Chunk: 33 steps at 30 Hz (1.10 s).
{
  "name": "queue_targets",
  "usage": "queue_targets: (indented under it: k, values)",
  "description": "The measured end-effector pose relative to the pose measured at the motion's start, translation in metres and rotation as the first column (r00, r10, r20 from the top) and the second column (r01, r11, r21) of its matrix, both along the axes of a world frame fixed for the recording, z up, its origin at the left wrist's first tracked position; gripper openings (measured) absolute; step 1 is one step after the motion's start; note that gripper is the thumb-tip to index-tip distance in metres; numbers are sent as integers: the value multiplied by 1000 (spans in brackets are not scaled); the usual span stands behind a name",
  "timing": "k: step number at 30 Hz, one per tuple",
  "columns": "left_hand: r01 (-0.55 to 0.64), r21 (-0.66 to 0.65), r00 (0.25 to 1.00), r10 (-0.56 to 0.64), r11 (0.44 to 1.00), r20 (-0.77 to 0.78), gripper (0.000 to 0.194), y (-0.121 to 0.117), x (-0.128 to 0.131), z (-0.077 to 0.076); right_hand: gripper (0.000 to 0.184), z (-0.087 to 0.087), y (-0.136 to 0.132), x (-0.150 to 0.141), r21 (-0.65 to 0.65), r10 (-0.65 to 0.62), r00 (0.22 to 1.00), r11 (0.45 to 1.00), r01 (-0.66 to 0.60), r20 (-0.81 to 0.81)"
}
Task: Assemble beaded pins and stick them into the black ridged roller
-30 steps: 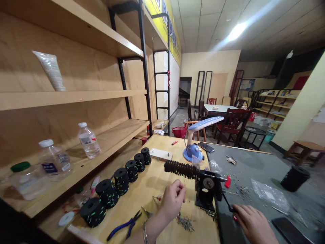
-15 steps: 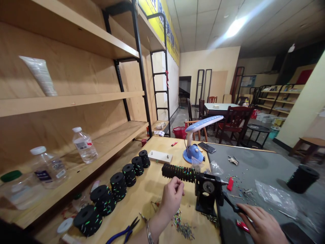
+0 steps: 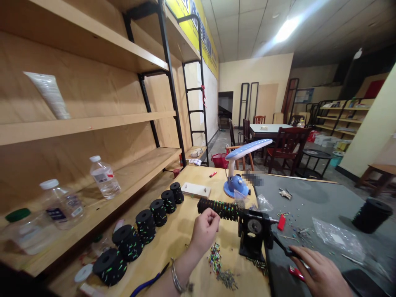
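Left hand [image 3: 204, 231] is pinched, anything held too small to tell, just under the free end of the pin-studded foam roller [image 3: 218, 209]; its long axis is laid sideways from the clamp [image 3: 254, 227] near the bench's [image 3: 176, 247] right edge; right hand [image 3: 320, 270] is curled on the crank handle [image 3: 286, 247], farther off.

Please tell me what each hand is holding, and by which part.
The right hand grips the outer end of the black crank. The left hand pinches near the studded foam roller; anything held there is too small to tell.
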<state>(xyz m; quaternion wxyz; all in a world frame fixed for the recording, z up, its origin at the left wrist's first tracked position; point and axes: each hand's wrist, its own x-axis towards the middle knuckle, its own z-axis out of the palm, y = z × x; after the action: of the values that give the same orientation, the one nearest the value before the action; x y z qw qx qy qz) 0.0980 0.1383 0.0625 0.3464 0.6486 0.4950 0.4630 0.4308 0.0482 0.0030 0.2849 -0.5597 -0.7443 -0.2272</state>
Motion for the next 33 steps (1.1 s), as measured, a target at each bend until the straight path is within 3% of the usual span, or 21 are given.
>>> queue_targets:
  k: [2, 4, 6, 8, 10, 12, 15, 20, 27, 33]
  values:
    - [-6, 21, 999, 7, 1000, -47, 17, 4, -5, 9, 31, 0, 0, -1, 15, 7, 1000, 1000, -7, -3]
    - [-45, 86, 979, 61, 995, -194, 15, 6, -6, 16, 31, 1, 1, -2, 28, 9, 1000, 1000, -9, -8]
    - [-81, 218, 890, 169, 973, -423, 11, 5, -5, 21, 31, 2, 0, -3, 38, 13, 1000, 999, -13, -9]
    - [-58, 368, 745, 286, 928, -603, 10, 3, -2, 22, 32, 3, 0, -5, 42, 17, 1000, 999, -16, -12]
    - [-5, 461, 657, 351, 887, -667, 13, 1, 2, 20, 34, 3, 0, -6, 39, 10, 1000, 999, -9, -26]
    - [23, 512, 627, 387, 859, -677, 15, 1, 4, 16, 35, 2, 0, -6, 25, -1, 999, 1000, 2, -50]
    - [21, 531, 643, 395, 847, -656, 17, 2, 6, 9, 38, -1, 0, -6, -3, -5, 996, 1000, 5, -89]
    - [4, 465, 720, 321, 885, -616, 17, -1, 9, -6, 41, -2, -1, -6, -44, -21, 990, 999, 15, -139]
    - [-77, 432, 839, 292, 899, -459, 18, -4, 8, -29, 39, 1, -3, -6, -46, -23, 988, 999, 16, -156]
    - [-85, 374, 943, 196, 924, -269, 14, -5, 8, -30, 39, 1, 3, -1, -35, -30, 988, 999, 25, -151]
